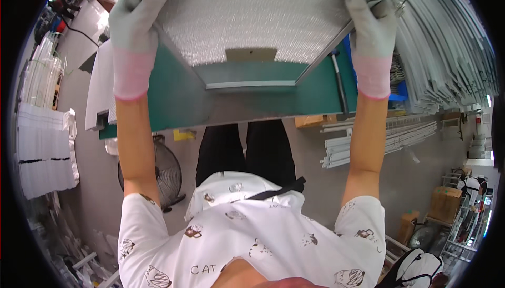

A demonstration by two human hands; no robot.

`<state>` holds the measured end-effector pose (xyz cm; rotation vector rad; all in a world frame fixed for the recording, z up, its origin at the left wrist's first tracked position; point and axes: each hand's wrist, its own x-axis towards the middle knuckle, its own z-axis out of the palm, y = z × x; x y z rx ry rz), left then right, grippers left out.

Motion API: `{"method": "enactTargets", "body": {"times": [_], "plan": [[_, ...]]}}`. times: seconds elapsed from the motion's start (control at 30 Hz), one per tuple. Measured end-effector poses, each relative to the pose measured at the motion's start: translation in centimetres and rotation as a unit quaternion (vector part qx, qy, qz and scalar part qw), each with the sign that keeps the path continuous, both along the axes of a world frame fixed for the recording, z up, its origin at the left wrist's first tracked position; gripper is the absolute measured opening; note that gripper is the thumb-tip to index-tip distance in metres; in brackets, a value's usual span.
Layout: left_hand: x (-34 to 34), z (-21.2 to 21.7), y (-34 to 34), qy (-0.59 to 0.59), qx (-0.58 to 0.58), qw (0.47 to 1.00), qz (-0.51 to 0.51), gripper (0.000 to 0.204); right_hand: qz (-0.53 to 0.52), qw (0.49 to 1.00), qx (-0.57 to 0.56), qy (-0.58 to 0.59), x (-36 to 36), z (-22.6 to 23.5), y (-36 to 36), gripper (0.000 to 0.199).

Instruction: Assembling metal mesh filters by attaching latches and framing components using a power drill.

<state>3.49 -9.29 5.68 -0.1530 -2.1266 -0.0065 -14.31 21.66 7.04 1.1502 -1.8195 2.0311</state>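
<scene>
My left hand (135, 25) and my right hand (372, 27), both in white gloves with pink cuffs and dark fingertips, grip opposite sides of a silvery, foil-like panel (252, 19). Each thumb lies over the panel's face; the other fingers are mostly hidden round its edges. A thin metal frame (250, 84) runs along the sides and the near end. Between the sheet's near edge and the frame's near bar shows a strip of green worktable (173, 96). A small brown tab (251, 55) sits at the sheet's near edge.
Beside my right wrist a hammer (339, 82) lies on the table, near a blue bin (401, 89). Long white profiles (442, 51) are stacked at right, more (381, 140) lower down. A floor fan (167, 169) stands below the table at left, near stacked white pieces (44, 146).
</scene>
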Motion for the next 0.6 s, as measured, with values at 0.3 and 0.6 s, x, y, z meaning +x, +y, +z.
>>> {"method": "enactTargets", "body": {"times": [0.3, 0.6], "plan": [[0.7, -1.4, 2.3, 0.084, 0.098, 0.988, -0.084, 0.045, -0.208, 0.867, 0.112, 0.439, -2.7, -3.5, 3.5, 0.021], [1.1, -2.2, 6.1, 0.034, 0.461, 0.867, -0.187, 0.031, -0.272, 0.829, 0.194, 0.449, -2.5, -3.4, 3.5, 0.028]]}}
